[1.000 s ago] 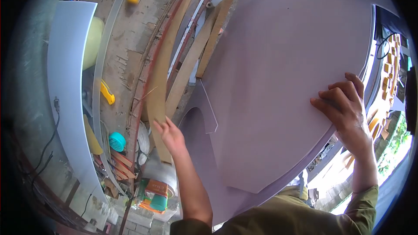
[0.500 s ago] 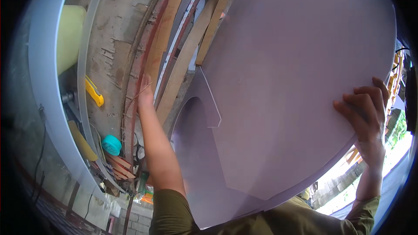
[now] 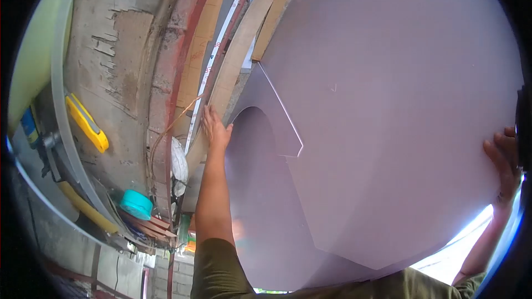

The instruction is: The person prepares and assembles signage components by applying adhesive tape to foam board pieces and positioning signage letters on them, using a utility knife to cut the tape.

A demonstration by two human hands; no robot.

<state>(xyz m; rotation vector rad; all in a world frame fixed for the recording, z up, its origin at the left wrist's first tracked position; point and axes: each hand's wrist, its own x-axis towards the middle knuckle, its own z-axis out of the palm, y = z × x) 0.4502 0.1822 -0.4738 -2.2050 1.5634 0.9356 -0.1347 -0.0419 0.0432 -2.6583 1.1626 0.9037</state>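
A large, smooth mauve-grey sheet point(image 3: 388, 105) fills the middle and right of the view. At its far right edge my right hand point(image 3: 503, 160) grips it, fingertips bent over the top face. My left hand point(image 3: 216, 126) is open, fingers stretched out over the long wooden strips point(image 3: 235, 69) left of the sheet. Its thumb points toward the sheet's side. Below the left part of the large sheet shows a second mauve-grey piece point(image 3: 249, 188) with a rounded, arch-shaped area. A white printed strip point(image 3: 213, 61) runs just beyond my left fingertips.
On the worn wooden bench point(image 3: 127, 61) lies a yellow utility knife point(image 3: 87, 123). A teal round container point(image 3: 136, 204) sits nearer, beside reddish wood pieces point(image 3: 149, 226). A pale curved strip point(image 3: 61, 77) crosses the far left. A crumpled white bag point(image 3: 178, 167) lies by my left forearm.
My left hand has moved right, off the reddish bench edge and toward the sheet. My right hand and the sheet's edge sit farther right in view. The camera has shifted.
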